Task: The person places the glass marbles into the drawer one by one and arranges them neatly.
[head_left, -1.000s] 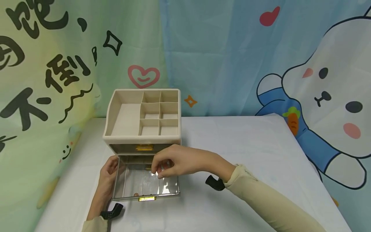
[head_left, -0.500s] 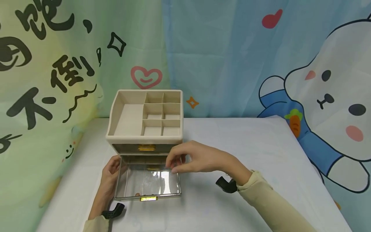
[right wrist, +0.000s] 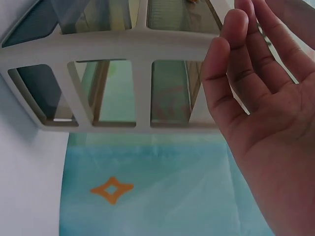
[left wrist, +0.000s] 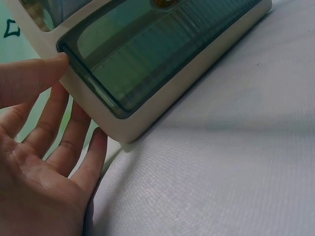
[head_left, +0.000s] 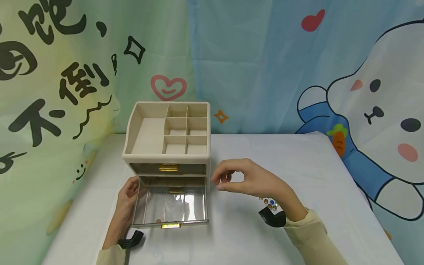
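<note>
A cream desktop organizer (head_left: 145, 158) with a compartmented top stands on the table. Its lower clear drawer (head_left: 149, 224) is pulled out, and a small brownish bead (head_left: 158, 221) lies near its front. My left hand (head_left: 126, 200) rests at the organizer's left side; in the left wrist view its thumb touches the front edge and its fingers extend along the side. My right hand (head_left: 253, 178) hovers right of the drawer, fingers loosely bent, thumb apart from them, nothing visible between. Several small shiny beads (head_left: 272, 202), one blue, lie beneath the right wrist, partly hidden.
The upper drawer (head_left: 192, 169), with a gold handle, is closed. A white cloth (head_left: 238, 235) covers the table. Behind hangs a printed curtain (head_left: 228, 66). Black wrist devices (head_left: 272, 217) are worn on both wrists.
My right hand has moved right, from above the open drawer to beside it, and the beads have come into view under its wrist. The left hand stays at the organizer.
</note>
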Demonstrator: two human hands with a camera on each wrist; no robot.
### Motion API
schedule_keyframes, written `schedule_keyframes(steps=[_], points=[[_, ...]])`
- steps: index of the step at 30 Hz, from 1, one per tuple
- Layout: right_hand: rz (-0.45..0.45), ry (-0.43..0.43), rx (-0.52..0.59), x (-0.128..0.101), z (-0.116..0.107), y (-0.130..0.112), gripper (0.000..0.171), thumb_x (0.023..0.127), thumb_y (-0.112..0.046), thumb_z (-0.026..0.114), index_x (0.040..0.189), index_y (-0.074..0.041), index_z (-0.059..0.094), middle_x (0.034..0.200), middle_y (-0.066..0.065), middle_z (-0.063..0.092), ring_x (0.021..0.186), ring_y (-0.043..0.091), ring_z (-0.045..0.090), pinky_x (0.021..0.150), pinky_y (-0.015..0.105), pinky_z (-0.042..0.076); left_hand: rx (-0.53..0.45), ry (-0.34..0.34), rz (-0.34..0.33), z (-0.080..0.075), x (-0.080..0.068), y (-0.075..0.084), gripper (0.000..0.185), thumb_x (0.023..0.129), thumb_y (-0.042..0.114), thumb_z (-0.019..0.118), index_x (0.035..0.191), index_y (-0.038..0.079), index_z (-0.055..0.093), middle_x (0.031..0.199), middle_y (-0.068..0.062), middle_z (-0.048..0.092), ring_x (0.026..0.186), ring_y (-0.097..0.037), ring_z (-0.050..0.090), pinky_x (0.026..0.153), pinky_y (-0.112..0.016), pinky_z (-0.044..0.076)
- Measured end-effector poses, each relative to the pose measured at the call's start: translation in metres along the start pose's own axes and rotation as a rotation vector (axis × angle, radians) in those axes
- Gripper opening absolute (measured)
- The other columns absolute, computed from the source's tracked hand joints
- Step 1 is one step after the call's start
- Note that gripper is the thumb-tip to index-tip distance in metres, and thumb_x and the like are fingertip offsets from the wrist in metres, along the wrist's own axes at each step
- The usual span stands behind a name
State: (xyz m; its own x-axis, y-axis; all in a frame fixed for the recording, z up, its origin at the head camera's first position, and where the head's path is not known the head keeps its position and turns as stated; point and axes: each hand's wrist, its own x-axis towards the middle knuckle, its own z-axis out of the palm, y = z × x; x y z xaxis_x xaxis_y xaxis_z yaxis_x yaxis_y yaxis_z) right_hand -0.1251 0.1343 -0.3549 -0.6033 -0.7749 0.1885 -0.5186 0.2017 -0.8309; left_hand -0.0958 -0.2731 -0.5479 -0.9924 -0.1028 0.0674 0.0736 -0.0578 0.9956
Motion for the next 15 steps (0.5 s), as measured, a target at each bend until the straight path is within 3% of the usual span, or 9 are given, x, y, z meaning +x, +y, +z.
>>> schedule_keyframes(steps=[4, 11, 15], points=[[0.074, 0.071, 0.004, -0.017, -0.001, 0.003, 0.018, 0.098, -0.021, 0.074, 0.113, -0.030, 0.072, 0.103, -0.009, 0.071, 0.093, 0.012, 0.063, 0.083, 0.027, 0.055, -0.010, 0.002, 0.002, 0.000, -0.001, 0.000, 0.038, 0.095, -0.010, 0.063, 0.127, 0.010, 0.061, 0.119, 0.014, 0.070, 0.112, -0.001, 0.066, 0.096, -0.017, 0.050], [0.075, 0.222, -0.027, -0.049, -0.003, 0.013, 0.026, 0.096, -0.010, 0.074, 0.114, -0.028, 0.070, 0.103, -0.009, 0.071, 0.095, 0.010, 0.064, 0.085, 0.028, 0.054, 0.009, 0.013, -0.011, 0.001, -0.001, 0.000, 0.038, 0.095, -0.009, 0.064, 0.128, 0.008, 0.060, 0.119, 0.014, 0.070, 0.113, -0.002, 0.066, 0.096, -0.017, 0.050], [0.082, 0.299, -0.012, -0.067, 0.000, 0.024, 0.031, 0.095, -0.002, 0.072, 0.117, -0.024, 0.070, 0.106, -0.006, 0.071, 0.091, 0.011, 0.063, 0.080, 0.028, 0.055, 0.016, 0.012, -0.009, 0.000, 0.000, 0.000, 0.038, 0.095, -0.009, 0.064, 0.130, 0.006, 0.059, 0.119, 0.014, 0.070, 0.112, -0.002, 0.066, 0.096, -0.017, 0.050]])
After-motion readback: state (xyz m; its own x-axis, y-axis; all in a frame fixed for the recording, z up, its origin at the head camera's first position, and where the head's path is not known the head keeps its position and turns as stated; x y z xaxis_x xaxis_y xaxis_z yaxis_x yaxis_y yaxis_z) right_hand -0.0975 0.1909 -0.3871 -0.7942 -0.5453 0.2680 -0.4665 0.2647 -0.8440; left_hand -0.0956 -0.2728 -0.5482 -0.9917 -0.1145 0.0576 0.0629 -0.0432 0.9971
